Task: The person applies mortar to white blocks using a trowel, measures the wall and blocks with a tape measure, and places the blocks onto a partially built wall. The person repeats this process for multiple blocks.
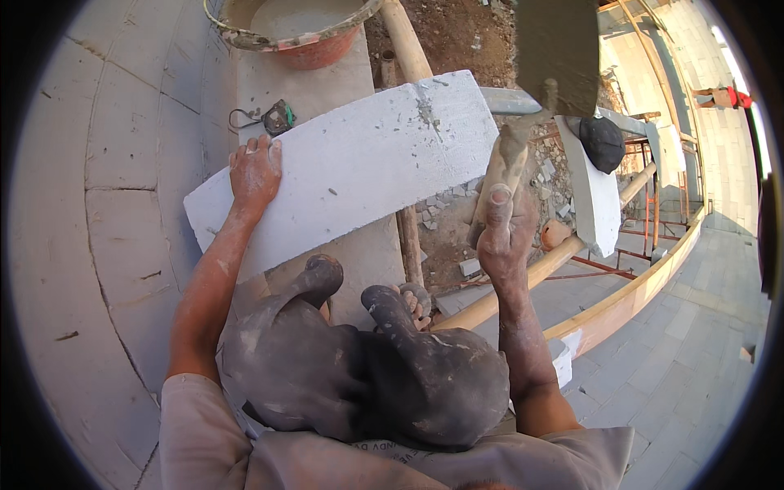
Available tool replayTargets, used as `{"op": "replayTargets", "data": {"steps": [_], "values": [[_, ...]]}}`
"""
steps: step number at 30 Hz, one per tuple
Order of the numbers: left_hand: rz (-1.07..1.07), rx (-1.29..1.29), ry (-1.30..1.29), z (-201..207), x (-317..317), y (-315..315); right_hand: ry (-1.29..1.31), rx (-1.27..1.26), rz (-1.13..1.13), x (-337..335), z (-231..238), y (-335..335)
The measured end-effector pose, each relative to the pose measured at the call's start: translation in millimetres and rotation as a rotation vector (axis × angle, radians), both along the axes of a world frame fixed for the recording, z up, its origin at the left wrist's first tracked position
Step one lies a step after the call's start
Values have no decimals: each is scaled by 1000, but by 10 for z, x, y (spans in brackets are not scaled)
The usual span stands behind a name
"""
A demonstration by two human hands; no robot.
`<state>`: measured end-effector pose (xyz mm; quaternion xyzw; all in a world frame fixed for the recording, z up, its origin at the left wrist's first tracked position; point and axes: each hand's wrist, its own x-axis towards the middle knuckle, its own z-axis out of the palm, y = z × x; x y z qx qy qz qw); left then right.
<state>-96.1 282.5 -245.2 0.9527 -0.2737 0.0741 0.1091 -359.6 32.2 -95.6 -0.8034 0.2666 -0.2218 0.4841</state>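
My left hand [255, 173] lies flat, fingers spread, palm down on the left end of the white lightweight concrete block [351, 167], pressing it rather than gripping. My right hand [505, 237] is clenched around the wooden handle of a trowel [555, 57], thumb up along the handle; the blade is raised high at the top of view, coated in grey mortar.

Key relation: the block lies straight ahead of my knees, across the wall top [302, 82]. Its long axis runs lower-left to upper-right, left end under my left hand, right end overhanging the gap beyond the wall. The left hand touches it. The right hand is just off its right end, not touching, and the trowel blade hangs above and to the right of that end. Grey mortar smears mark the block's upper right part.

Counts:
- one block under hand
- one more white block [594, 196] standing on edge to the right, a dark cap [603, 143] resting on it
- one trowel
- one orange mortar bucket [298, 28] at the far end of the wall top
- one tape measure [278, 118] just beyond the left hand
- two bamboo poles [404, 41] crossing below
- one distant person [723, 98] at far right.
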Motion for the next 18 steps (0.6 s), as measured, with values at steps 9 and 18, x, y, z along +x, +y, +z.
{"op": "replayTargets", "data": {"steps": [9, 18], "values": [[32, 33, -21, 56, 23, -34, 495, -153, 121, 105, -354, 116], [9, -8, -8, 11, 7, -24, -240, -349, 77, -283, -173, 200]]}}
